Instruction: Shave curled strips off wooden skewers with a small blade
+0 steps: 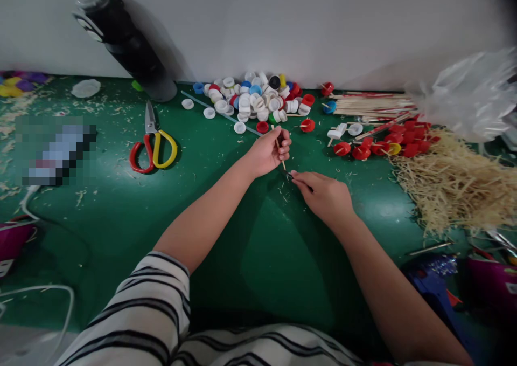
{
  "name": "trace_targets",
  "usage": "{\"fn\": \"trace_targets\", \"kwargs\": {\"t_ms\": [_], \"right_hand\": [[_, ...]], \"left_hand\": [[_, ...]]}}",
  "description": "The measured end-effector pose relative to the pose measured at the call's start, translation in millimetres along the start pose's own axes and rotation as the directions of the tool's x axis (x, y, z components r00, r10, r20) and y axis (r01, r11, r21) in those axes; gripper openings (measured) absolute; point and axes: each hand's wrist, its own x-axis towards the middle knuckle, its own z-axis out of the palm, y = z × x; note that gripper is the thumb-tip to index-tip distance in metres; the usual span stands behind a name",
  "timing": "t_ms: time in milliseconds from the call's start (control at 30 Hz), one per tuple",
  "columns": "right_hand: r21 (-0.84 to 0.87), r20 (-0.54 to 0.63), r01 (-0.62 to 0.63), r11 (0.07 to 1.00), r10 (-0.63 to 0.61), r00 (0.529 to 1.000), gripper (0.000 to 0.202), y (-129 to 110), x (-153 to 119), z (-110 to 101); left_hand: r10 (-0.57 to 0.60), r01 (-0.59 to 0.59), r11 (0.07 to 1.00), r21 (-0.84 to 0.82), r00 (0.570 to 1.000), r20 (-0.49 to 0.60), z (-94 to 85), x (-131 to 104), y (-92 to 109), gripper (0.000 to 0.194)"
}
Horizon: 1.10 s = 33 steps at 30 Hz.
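Observation:
Near the centre of the green table [258, 220], my left hand [270, 153] is closed around a thin wooden stick [283, 165], whose lower end points down toward my right hand. My right hand [323, 196] pinches a small dark object [288, 175] right at that lower end; what it is cannot be made out. Just beyond my left hand lies a pile of bottle caps [252, 101], mostly white with some red, blue and black. A single red cap [307, 125] with a stick through it rests to the right of my left hand.
Scissors [153, 142] and a tall black bottle [135, 48] are at the left. Wooden sticks [371, 105], red caps on sticks [410, 139], a clear plastic bag [470, 94] and shredded straw [460, 185] are at the right. A blue glue gun [434, 285] lies at the lower right.

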Motion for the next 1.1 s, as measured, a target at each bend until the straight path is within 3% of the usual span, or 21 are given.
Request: {"fn": "trace_targets", "kwargs": {"t_ms": [433, 1100], "right_hand": [[-0.137, 0.075, 0.059, 0.989, -0.049, 0.996, 0.030, -4, 1, -8], [-0.072, 0.127, 0.027, 0.997, -0.018, 0.992, 0.027, -3, 1, -13]], "left_hand": [[0.013, -0.014, 0.998, 0.063, 1.000, 0.019, 0.7, -2, 0, 0.040], [-0.016, 0.016, 0.999, 0.048, 1.000, 0.013, 1.8, -4, 1, 0.037]]}}
